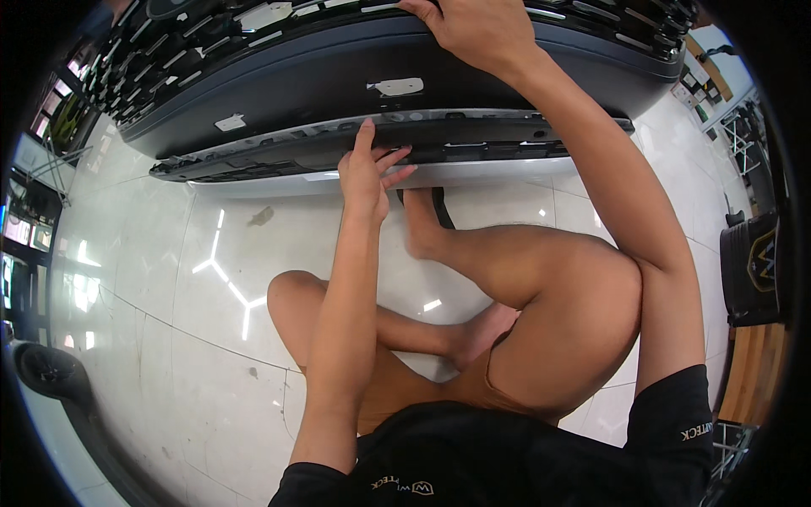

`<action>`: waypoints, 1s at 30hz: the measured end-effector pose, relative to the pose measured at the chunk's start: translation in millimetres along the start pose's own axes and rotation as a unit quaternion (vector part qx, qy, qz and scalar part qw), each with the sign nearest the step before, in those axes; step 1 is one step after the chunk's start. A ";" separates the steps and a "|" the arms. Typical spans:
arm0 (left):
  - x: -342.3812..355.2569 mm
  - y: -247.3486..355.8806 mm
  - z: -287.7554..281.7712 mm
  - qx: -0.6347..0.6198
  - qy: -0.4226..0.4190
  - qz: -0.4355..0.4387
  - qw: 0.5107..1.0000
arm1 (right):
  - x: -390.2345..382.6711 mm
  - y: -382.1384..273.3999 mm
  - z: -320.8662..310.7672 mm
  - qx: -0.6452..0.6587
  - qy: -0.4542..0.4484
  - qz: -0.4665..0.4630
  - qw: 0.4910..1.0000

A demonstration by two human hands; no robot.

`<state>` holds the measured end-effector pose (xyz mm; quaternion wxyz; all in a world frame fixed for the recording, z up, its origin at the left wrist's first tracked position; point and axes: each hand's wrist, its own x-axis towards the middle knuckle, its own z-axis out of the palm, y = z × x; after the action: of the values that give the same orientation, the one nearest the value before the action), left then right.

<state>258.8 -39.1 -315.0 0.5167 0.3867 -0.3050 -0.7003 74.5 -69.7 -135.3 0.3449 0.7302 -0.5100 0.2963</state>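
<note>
a large dark car bumper (338,76) lies on the glossy white tiled floor (169,279) in front of the seated person. the left hand (368,173) is open, fingers spread narrowly and pressed flat against the bumper's lower edge strip. the right hand (473,29) rests palm-down over the bumper's upper part beside the grille (177,42), fingers loosely curved, gripping nothing separate.
</note>
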 end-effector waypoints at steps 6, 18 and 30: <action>12.2 -10.8 -10.5 -0.043 0.012 0.045 0.998 | 9.7 -8.3 -1.1 -0.039 -0.001 -0.003 0.999; 17.4 -31.7 -2.4 -0.074 0.036 0.040 0.996 | 19.2 -17.4 -18.1 -0.087 -0.036 -0.001 0.996; 10.0 -12.3 14.8 -0.086 0.057 0.002 0.995 | 4.2 25.2 12.5 -0.068 -0.023 0.000 0.997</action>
<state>238.4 -44.9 -319.9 0.5662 0.3799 -0.2145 -0.6994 52.9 -88.1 -134.3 0.3818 0.7115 -0.5371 0.2440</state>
